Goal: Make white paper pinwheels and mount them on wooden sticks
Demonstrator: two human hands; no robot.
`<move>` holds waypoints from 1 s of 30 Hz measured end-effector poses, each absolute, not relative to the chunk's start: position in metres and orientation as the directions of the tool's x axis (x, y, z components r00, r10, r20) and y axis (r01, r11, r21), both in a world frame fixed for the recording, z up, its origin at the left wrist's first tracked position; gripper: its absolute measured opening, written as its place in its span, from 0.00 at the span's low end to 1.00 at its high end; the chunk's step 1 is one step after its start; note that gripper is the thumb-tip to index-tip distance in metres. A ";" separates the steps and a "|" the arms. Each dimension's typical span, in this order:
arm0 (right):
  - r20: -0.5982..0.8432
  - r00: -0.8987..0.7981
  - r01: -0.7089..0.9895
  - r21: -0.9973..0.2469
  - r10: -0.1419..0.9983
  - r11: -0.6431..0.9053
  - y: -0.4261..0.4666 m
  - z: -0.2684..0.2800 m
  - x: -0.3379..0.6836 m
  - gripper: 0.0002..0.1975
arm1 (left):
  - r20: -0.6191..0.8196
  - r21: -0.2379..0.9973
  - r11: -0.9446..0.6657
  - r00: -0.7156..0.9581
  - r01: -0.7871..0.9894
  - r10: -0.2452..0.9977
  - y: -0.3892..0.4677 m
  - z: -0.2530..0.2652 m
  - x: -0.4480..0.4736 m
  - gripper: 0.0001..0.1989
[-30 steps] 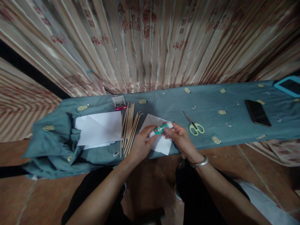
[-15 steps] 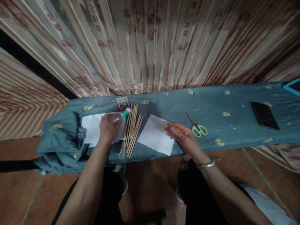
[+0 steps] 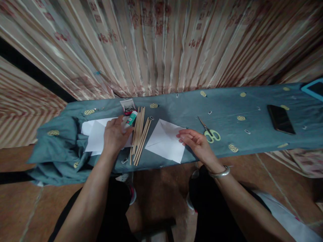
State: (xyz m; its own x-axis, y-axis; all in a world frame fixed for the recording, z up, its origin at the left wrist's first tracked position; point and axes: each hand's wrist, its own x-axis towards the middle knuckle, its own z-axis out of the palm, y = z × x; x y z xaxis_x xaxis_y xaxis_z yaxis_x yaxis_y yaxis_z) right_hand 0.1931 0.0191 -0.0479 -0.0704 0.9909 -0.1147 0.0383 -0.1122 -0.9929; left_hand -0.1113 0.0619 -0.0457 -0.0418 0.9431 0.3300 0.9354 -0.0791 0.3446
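Observation:
My left hand [image 3: 114,134] is over white sheets of paper [image 3: 94,136], with its thumb and fingers around a glue stick [image 3: 131,118]. The stick is white with a green label and slants up to the right. At the right side of a folded, envelope-like white paper [image 3: 164,143], my right hand [image 3: 193,141] pinches the edge between thumb and fingers; the corner there is hidden. Several thin wooden sticks [image 3: 140,136] lie between the two papers. To the right of my right hand rest scissors [image 3: 212,135] with light green handles.
A small open box of metal pieces [image 3: 129,108] stands behind the sticks. Farther right on the blue-green cloth [image 3: 176,107] are a dark phone [image 3: 280,119] and a blue-edged device [image 3: 315,89]. The cloth is bunched up at the left, and a patterned curtain [image 3: 156,57] hangs behind.
The glue stick has turned more upright in my left hand, whose fingers have spread a little. My right hand stays at the folded paper. The whole view has shifted slightly.

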 end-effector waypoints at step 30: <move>0.050 -0.301 0.359 -0.919 0.952 0.162 0.001 -0.045 0.201 0.08 | 0.298 0.629 -0.558 0.495 0.541 0.816 -0.009 -0.059 -0.015 0.10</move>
